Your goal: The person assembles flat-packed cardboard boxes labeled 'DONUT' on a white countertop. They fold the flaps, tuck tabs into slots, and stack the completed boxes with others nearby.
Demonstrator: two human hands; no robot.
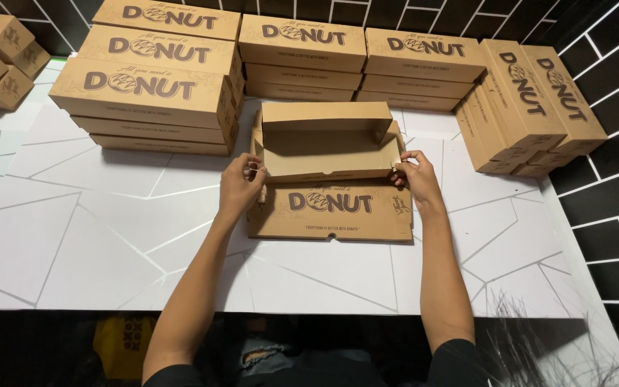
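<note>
Hands grip the two front corners of the open box (327, 154), which sits mid-tabletop (109, 244) with its lid flap lying flat toward us. Our left hand (241, 185) pinches the left corner tab, our right hand (415, 175) pinches the right one, seemingly so both side walls stand square at once. Left of the box rises a stack (153, 79) of closed boxes; behind it, two more stacks (302, 54); right of it, boxes stood on edge (531, 100), all kept clear of the working space.
</note>
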